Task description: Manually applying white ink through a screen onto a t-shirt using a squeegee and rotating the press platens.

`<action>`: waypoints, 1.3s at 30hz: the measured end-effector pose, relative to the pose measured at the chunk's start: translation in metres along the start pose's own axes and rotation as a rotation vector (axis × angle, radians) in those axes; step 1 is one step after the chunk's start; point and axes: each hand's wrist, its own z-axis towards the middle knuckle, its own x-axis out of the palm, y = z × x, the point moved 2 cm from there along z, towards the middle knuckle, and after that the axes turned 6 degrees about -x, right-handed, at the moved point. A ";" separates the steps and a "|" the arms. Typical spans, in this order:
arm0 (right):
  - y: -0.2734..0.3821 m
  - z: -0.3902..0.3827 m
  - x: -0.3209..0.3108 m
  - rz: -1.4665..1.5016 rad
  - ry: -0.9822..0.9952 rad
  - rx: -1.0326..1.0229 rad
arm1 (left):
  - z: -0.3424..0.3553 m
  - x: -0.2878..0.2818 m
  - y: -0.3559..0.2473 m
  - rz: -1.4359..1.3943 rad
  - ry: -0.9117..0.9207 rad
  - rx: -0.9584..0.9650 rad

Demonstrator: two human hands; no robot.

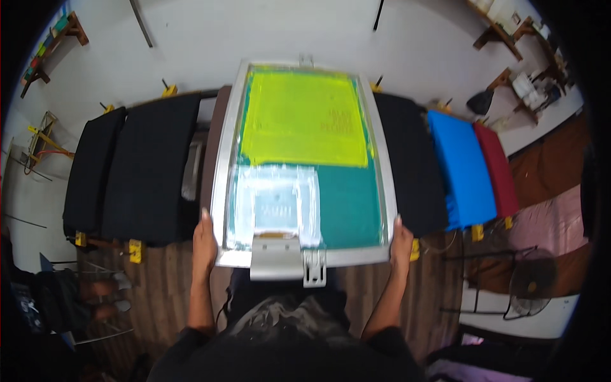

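A screen-printing frame [223, 172] with silver metal rails is held out in front of my body, over a row of boards. My left hand [204, 245] grips its near left side, and my right hand [401, 245] grips the near right side, thumbs up along the rails. Its green mesh [350, 207] carries a bright yellow-green area [299, 118] at the far end and a white-smeared patch [310, 207] at the near left. A grey metal squeegee-like piece [277, 260] lies across the near rail, beside a slotted metal bracket [314, 270].
Black-covered boards [149, 165] stand to the left. Another black board [410, 159], a blue one [461, 169] and a dark red one [496, 169] stand to the right. A fan [533, 280] is at the right; a person's legs [105, 299] show at the lower left.
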 end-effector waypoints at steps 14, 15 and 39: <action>0.031 0.003 0.082 0.086 0.043 0.032 | 0.034 -0.055 0.013 -0.045 -0.126 -0.085; 0.034 0.002 0.080 0.062 0.045 0.045 | 0.032 -0.055 0.012 -0.051 -0.130 -0.086; 0.001 0.006 0.092 0.024 0.007 0.083 | 0.047 -0.049 0.039 0.165 -0.209 -0.070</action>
